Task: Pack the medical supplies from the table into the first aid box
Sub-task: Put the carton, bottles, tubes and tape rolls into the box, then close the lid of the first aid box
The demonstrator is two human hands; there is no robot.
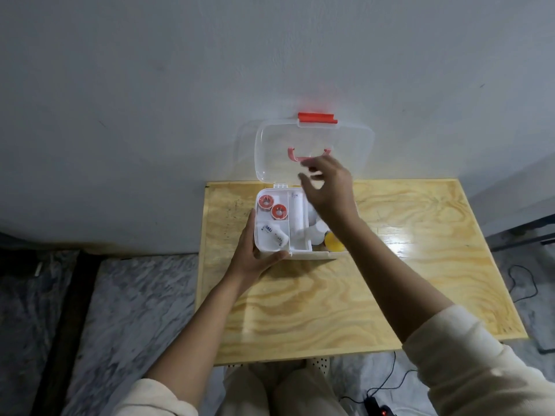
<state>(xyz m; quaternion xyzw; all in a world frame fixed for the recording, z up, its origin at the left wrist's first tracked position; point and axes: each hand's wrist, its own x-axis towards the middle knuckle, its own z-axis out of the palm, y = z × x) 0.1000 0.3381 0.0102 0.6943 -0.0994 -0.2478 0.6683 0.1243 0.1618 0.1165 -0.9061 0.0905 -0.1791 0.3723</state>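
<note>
The white first aid box (300,254) stands open at the far side of the wooden table (330,295). Its clear lid (270,148), with a red latch (317,119) and pink handle, leans up against the wall. A white tray inside holds two red tape rolls (272,206) and small white packets (271,234). White bottles and one with a yellow cap (334,243) lie under the tray's right side. My left hand (255,250) grips the box's front left corner. My right hand (329,187) hovers above the box with fingers apart, holding nothing, close to the lid.
A grey wall rises just behind the table. Marbled floor lies to the left, and black cables with a power strip (381,408) lie on the floor at the lower right. My knees are under the table's near edge.
</note>
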